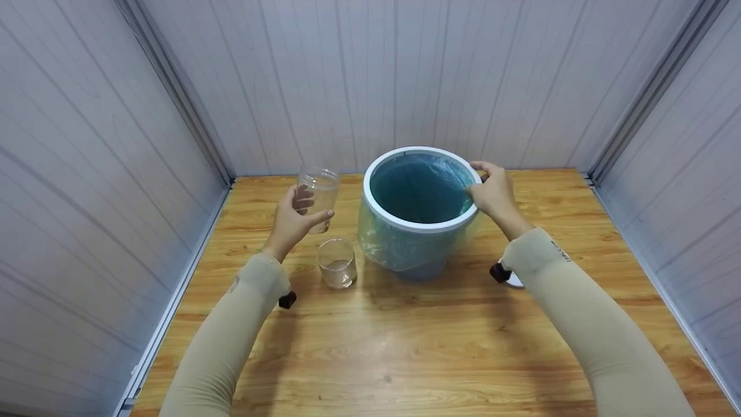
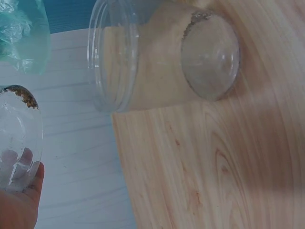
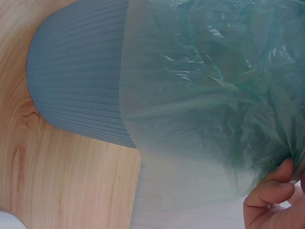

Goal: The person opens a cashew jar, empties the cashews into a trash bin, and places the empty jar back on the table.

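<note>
My left hand [image 1: 291,223] grips a clear jar [image 1: 322,194], raised above the table to the left of the bin. In the left wrist view, brown bits cling to the bottom edge of this jar [image 2: 9,119]. My right hand [image 1: 496,194] pinches the white rim [image 1: 428,227] of a trash bin at its right side, over a green bin liner [image 3: 190,105]. The liner hangs down outside the bluish ribbed bin [image 3: 81,71]. Below the left hand, a second clear jar [image 1: 337,272] stands upright on the table, with dark specks around its base in the left wrist view.
A white round lid-like disc [image 1: 514,281] lies on the wooden table [image 1: 393,359], partly hidden by the right wrist's camera. White panel walls [image 1: 370,75] enclose the table at the back and both sides.
</note>
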`<state>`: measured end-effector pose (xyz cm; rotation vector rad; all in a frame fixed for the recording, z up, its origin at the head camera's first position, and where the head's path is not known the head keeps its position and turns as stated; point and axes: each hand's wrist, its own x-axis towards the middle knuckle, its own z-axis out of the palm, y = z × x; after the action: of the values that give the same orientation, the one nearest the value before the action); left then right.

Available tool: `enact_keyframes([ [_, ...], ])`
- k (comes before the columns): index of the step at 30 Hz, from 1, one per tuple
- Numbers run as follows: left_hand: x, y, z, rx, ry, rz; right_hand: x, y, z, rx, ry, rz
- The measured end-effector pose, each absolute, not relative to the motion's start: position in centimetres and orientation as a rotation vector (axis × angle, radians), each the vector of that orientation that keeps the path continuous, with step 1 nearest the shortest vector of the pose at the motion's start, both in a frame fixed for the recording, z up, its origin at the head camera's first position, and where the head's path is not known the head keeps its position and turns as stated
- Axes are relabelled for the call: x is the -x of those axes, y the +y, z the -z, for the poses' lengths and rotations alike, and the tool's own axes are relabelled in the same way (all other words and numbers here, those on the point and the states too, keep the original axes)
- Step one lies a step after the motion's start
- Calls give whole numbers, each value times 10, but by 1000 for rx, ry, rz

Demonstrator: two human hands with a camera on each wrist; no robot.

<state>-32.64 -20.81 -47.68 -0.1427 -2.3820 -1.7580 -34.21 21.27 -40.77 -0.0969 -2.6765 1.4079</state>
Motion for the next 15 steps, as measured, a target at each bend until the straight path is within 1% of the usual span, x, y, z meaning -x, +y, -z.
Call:
enact_keyframes([
  [15, 323, -216, 491, 87, -2409, 1788, 343, 214, 410, 89, -2679, -1406],
])
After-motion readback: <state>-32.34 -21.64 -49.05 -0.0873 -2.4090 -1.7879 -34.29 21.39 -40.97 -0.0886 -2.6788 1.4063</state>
